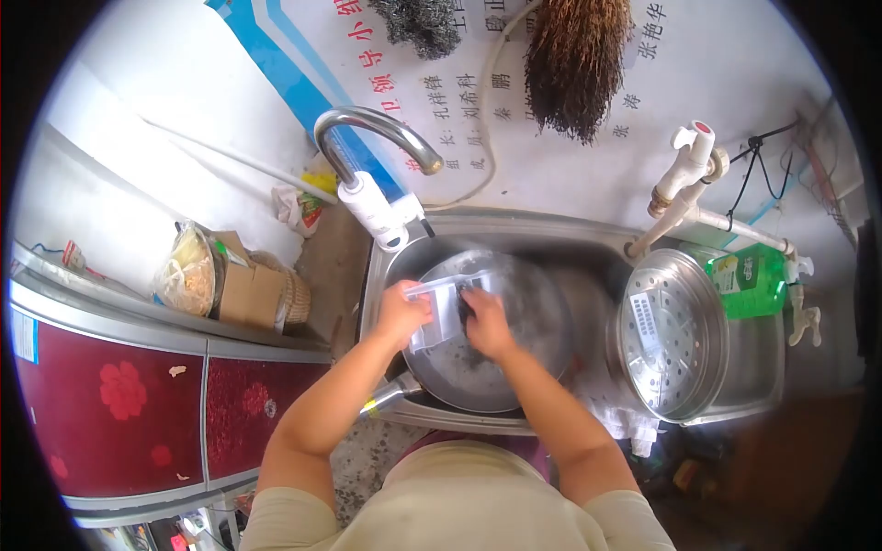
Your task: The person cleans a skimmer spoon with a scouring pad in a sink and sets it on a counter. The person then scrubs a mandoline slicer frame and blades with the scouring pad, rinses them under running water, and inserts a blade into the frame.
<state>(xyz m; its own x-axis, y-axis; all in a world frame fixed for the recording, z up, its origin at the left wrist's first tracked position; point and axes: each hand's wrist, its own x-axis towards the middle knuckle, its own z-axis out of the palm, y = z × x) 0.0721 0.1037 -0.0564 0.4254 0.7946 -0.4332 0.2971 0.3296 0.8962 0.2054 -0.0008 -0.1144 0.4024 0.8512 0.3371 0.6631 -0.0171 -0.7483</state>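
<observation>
My left hand [404,313] grips the left edge of a clear, whitish plastic container [447,310], its fingers closed on it. My right hand [485,321] is at the container's right side, fingers bent around something dark and small that I cannot make out. Both hands are over a large round grey pan [533,321], which lies in the steel sink [593,266] with its handle [390,393] pointing to the lower left. The pan's inside looks wet and cloudy.
A curved faucet [377,138] rises behind the sink. On the right are a perforated steamer tray [675,349], a green soap bottle [749,280] and a white tap [684,170]. A brush [577,64] and steel wool [424,28] hang above. Cardboard box [250,292] stands left.
</observation>
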